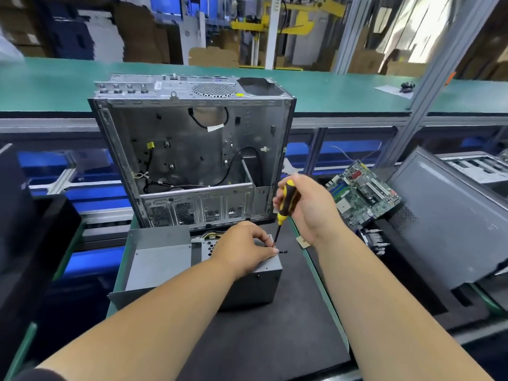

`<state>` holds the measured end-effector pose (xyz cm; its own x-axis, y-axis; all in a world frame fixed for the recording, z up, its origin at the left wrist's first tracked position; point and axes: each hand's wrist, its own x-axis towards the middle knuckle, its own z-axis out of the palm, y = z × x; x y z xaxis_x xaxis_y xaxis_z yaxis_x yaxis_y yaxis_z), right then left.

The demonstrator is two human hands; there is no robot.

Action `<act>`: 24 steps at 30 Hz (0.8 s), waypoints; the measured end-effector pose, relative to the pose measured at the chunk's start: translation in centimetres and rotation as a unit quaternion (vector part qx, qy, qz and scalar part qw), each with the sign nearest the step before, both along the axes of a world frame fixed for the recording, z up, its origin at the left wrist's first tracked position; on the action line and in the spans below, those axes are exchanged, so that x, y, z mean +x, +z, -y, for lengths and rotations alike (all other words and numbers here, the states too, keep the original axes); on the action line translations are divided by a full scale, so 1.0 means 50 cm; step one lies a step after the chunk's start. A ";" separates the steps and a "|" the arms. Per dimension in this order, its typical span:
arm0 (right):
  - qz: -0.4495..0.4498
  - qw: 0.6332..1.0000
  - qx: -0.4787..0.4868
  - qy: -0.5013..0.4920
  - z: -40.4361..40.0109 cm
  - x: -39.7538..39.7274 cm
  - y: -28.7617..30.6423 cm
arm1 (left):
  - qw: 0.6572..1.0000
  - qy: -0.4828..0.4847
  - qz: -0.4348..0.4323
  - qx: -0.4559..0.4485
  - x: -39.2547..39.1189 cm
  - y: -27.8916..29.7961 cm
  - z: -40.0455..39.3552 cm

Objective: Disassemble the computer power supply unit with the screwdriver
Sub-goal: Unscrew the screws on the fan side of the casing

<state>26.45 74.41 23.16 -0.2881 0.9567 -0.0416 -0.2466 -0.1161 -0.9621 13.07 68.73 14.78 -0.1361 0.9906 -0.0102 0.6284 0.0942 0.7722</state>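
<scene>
- Both bare forearms reach in from the bottom edge over a black mat point(264, 334) that covers the near work surface.
- On that mat sits the grey power supply unit point(247, 284), a metal box just in front of the open computer case point(192, 149).
- Beside the unit on its left lies a grey sheet-metal cover point(154, 259), folded up along its edges and touching or nearly touching the box.
- Left hand point(244, 248) rests on top of the power supply unit, its fingers curled and pinched together at the unit's far right corner; it seems to pinch something small there, perhaps a screw, but the item is too tiny to make out.
- Right hand point(305, 207) grips the yellow-and-black handle of the screwdriver point(283, 213), fingers wrapped fully round it.
- Held nearly upright, the screwdriver has its thin dark shaft pointing down, and its tip meets the top corner of the unit right at the left fingertips.
- A few small dark screws point(284, 252) lie on the mat just beside that corner.
- Upright on the bench, the computer case is open toward the camera, with loose black cables inside.
- Right of the case, a green motherboard point(362, 191) lies tilted, near a grey side panel point(450, 224).
- Behind everything runs a long green bench point(343, 92).
</scene>
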 end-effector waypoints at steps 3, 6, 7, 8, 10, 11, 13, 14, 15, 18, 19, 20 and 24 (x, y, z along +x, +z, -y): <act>-0.090 0.994 -0.006 0.060 0.005 0.007 -0.010 | 1.000 -0.001 -0.008 0.005 0.002 0.005 0.003; -0.103 0.988 0.023 0.111 0.010 0.006 -0.018 | 1.000 0.000 -0.006 0.010 0.003 0.010 0.006; -0.095 0.987 0.036 0.125 0.013 0.002 -0.018 | 1.000 0.000 -0.006 0.013 0.005 0.012 0.006; -0.078 0.986 0.051 0.137 0.016 -0.002 -0.017 | 1.000 -0.002 -0.008 0.016 0.006 0.013 0.007; -0.024 0.985 0.078 0.150 0.022 -0.009 -0.014 | 1.000 -0.004 -0.012 0.021 0.008 0.013 0.009; -0.002 0.985 0.084 0.149 0.022 -0.010 -0.012 | 1.000 -0.004 -0.009 0.022 0.008 0.014 0.010; 0.008 0.987 0.077 0.141 0.018 -0.006 -0.008 | 1.000 -0.005 -0.001 0.017 0.008 0.014 0.012; 0.001 0.987 0.067 0.143 0.014 -0.002 -0.005 | 1.000 -0.007 0.003 0.015 0.007 0.014 0.013; -0.005 0.987 0.055 0.149 0.010 0.001 -0.002 | 1.000 -0.008 0.008 0.013 0.008 0.014 0.014; 0.005 0.986 0.046 0.158 0.001 0.009 0.003 | 1.000 -0.012 0.020 0.013 0.009 0.016 0.013; 0.009 0.986 0.050 0.158 -0.001 0.011 0.004 | 1.000 -0.012 0.023 0.014 0.009 0.017 0.012; 0.010 0.986 0.053 0.160 -0.002 0.012 0.005 | 0.999 -0.013 0.027 0.014 0.009 0.017 0.010; -0.039 0.982 0.030 0.180 0.003 0.008 0.000 | 0.999 -0.014 0.029 0.014 0.008 0.014 0.009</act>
